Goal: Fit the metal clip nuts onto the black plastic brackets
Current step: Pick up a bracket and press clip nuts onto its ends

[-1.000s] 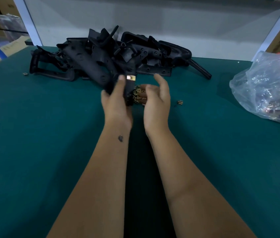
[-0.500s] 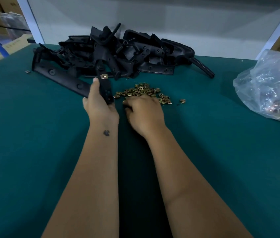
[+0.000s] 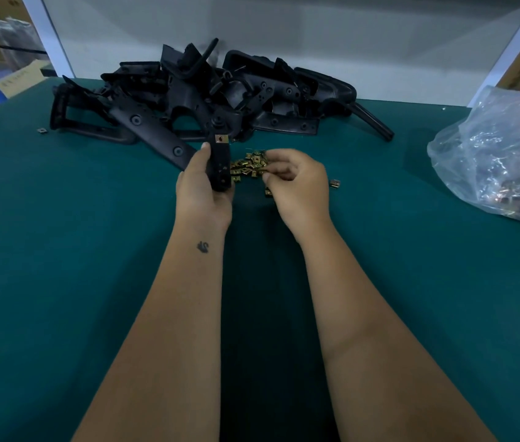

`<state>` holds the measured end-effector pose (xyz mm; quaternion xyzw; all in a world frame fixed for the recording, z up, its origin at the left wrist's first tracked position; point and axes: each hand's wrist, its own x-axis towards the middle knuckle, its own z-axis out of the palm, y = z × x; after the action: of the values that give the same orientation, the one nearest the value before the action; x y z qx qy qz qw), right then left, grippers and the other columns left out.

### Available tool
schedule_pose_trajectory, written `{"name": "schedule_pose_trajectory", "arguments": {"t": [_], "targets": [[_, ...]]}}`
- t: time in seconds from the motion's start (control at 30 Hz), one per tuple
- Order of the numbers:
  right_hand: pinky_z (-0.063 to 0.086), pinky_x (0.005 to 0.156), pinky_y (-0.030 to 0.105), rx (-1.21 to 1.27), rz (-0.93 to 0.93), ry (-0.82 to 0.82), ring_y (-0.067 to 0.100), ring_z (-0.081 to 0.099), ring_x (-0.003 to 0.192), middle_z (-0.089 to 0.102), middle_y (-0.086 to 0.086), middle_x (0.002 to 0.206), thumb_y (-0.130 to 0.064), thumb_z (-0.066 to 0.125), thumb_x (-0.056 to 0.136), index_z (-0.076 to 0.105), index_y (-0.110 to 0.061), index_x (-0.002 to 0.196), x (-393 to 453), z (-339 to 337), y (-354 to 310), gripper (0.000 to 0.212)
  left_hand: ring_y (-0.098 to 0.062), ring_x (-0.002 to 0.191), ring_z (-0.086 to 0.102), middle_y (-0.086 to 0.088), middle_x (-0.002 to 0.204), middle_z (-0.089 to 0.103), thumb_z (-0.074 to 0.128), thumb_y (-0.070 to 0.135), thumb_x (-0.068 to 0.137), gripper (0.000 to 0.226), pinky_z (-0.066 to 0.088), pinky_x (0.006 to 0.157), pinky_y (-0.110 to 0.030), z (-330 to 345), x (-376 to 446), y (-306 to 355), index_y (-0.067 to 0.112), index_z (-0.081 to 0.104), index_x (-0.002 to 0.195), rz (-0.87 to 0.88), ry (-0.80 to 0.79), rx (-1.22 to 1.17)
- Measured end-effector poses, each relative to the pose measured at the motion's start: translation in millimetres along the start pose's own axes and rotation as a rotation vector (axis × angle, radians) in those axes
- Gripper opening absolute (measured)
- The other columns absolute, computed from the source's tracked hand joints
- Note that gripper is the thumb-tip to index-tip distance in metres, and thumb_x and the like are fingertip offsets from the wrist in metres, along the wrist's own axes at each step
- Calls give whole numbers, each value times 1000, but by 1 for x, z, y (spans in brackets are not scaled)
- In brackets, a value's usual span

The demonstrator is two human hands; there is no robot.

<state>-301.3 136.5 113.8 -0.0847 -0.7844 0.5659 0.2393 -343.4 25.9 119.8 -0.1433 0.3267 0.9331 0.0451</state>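
Black plastic bracket (image 3: 220, 167) sits upright in my left hand (image 3: 203, 194), thumb along its left edge, fingers wrapped round the lower end. One brass-coloured clip nut (image 3: 221, 139) is already seated near its top, hole facing the camera.

Right hand (image 3: 297, 183) hovers just right of the bracket, fingers curled in over the near edge of the loose clip nut pile (image 3: 249, 165). Fingertips look pinched together, but I can't tell whether a nut is actually between them: too small and partly hidden by the knuckles. The two hands are close but not touching.

The pile lies on the green worktop (image 3: 61, 250) directly behind and between the hands. One stray nut (image 3: 334, 184) lies just right of the right hand, another small one (image 3: 268, 193) shows at the hand's left edge, and a third (image 3: 42, 131) lies well off to the left, near the far-left end of the bracket heap.

Heap of black brackets (image 3: 207, 97) is stacked at the back of the worktop, tangled, spanning from left of centre to right of centre; one long arm (image 3: 372, 121) sticks out to the right. The held bracket's top overlaps the heap's front edge in view; I can't tell if they touch.

Clear plastic bag (image 3: 501, 154) sits on the right of the worktop, well apart from the hands, with what looks like more metal parts inside. Grey wall panel (image 3: 284, 33) behind the heap; cardboard boxes (image 3: 6, 81) at far left beyond the worktop edge.
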Motion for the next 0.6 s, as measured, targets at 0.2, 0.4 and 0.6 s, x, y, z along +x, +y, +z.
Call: {"name": "schedule_pose_trajectory", "arguments": {"t": [0.2,0.4,0.6], "targets": [[49,69,13,494,161,11,2,66,77,72,-2,86,7,66,85,73,-14,92,3,3,-3,23,-14,67,55,-4,75,62,51,11,99,13,46,53,-23,2,-9,-3,9,58,88,-173,-208,-72],[49,73,22,562,160,-21,11,62,82,68,-1,85,5,64,87,70,-18,85,0,3,-6,24,-20,72,57,-10,76,65,43,7,97,15,42,64,-24,3,-11,-5,5,56,89,-249,-290,-145],[51,73,28,594,198,-14,14,61,72,67,6,80,6,57,90,69,-11,83,-2,3,-11,22,-21,76,54,-13,87,60,40,5,94,14,40,69,-24,2,-12,-7,4,54,94,-238,-317,-155]]}}
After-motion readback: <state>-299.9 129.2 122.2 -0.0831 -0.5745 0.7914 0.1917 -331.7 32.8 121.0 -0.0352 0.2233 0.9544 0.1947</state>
